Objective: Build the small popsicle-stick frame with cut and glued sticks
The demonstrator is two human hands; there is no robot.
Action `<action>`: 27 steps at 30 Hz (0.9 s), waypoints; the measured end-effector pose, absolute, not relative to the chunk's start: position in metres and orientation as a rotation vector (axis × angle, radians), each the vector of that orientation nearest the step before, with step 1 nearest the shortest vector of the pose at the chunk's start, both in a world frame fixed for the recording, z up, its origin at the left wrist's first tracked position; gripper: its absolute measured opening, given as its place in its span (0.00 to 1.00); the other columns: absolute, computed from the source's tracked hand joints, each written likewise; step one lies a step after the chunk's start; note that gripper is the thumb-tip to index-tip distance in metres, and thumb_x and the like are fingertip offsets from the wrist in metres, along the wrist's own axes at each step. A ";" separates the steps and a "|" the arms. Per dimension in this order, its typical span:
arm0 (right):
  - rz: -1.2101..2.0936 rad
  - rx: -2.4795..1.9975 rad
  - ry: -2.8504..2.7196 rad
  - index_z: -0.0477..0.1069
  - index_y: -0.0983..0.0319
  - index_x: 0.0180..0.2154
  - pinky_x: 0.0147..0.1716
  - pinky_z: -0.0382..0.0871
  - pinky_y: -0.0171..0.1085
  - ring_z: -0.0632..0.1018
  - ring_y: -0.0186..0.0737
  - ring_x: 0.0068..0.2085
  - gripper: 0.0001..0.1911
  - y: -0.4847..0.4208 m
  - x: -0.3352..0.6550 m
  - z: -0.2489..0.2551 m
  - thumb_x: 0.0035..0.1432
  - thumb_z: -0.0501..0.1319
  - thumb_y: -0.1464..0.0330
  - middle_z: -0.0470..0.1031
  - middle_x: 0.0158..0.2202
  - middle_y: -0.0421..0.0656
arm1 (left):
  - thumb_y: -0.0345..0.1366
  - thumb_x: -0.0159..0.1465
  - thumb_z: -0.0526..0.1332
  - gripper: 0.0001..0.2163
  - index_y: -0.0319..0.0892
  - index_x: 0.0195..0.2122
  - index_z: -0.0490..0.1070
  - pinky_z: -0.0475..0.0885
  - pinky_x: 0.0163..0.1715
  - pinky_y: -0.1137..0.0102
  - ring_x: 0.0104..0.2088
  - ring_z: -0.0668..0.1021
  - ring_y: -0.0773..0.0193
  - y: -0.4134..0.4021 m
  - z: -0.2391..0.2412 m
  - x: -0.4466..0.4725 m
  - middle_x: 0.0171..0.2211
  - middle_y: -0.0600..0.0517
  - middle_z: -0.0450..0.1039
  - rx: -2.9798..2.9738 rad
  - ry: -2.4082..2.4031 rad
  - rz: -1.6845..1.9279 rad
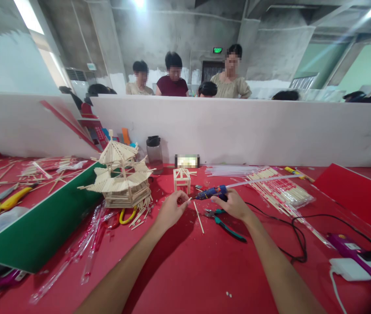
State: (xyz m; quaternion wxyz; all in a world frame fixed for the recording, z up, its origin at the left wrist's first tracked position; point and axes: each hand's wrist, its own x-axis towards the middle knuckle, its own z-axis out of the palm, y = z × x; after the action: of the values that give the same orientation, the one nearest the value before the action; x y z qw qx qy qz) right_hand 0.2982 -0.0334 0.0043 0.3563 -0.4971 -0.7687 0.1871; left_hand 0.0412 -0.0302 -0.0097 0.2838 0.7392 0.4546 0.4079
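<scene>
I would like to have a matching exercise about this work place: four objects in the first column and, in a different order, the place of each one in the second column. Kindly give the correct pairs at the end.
Objects
1. blue glue gun
2. pliers with teal-and-black handles
3. grey translucent bottle with a black lid
4. purple power strip

Places
A. standing in front of the white partition
B. at the far right, next to a white adapter
C. held in the right hand
D. lying on the red tabletop, close to the right hand

Pairs: 1-C, 2-D, 3-A, 4-B
</scene>
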 end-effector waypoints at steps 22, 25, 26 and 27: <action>0.520 -1.284 -1.968 0.76 0.63 0.33 0.31 0.66 0.36 0.73 0.41 0.29 0.17 -0.030 0.303 0.000 0.60 0.59 0.56 0.74 0.26 0.41 | 0.35 0.61 0.59 0.03 0.43 0.32 0.69 0.67 0.37 0.71 0.34 0.75 0.65 -0.033 -0.006 0.041 0.32 0.53 0.74 2.047 1.289 1.048; 0.530 -1.262 -1.952 0.76 0.63 0.33 0.32 0.66 0.36 0.73 0.41 0.30 0.17 -0.029 0.302 0.000 0.60 0.59 0.56 0.75 0.27 0.41 | 0.34 0.61 0.59 0.02 0.43 0.32 0.70 0.67 0.37 0.71 0.34 0.75 0.64 -0.033 -0.006 0.041 0.32 0.53 0.74 2.045 1.281 1.048; 0.523 -1.261 -1.943 0.76 0.63 0.34 0.31 0.66 0.36 0.73 0.41 0.30 0.17 -0.029 0.301 0.000 0.60 0.59 0.56 0.75 0.27 0.41 | 0.34 0.61 0.59 0.02 0.43 0.32 0.70 0.66 0.37 0.71 0.34 0.75 0.64 -0.033 -0.006 0.041 0.32 0.53 0.74 2.045 1.277 1.049; 0.511 -1.267 -1.935 0.76 0.63 0.34 0.31 0.66 0.36 0.73 0.41 0.29 0.17 -0.029 0.301 0.000 0.60 0.58 0.56 0.74 0.27 0.41 | 0.34 0.61 0.59 0.02 0.43 0.32 0.69 0.66 0.37 0.71 0.34 0.75 0.64 -0.033 -0.007 0.041 0.32 0.53 0.74 2.045 1.272 1.051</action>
State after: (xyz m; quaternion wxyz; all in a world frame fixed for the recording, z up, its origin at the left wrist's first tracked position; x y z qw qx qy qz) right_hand 0.3012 -0.0289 -0.0004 0.3768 -0.4953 -0.7568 0.2000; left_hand 0.0414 -0.0329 -0.0066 0.2539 0.7528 0.4681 0.3869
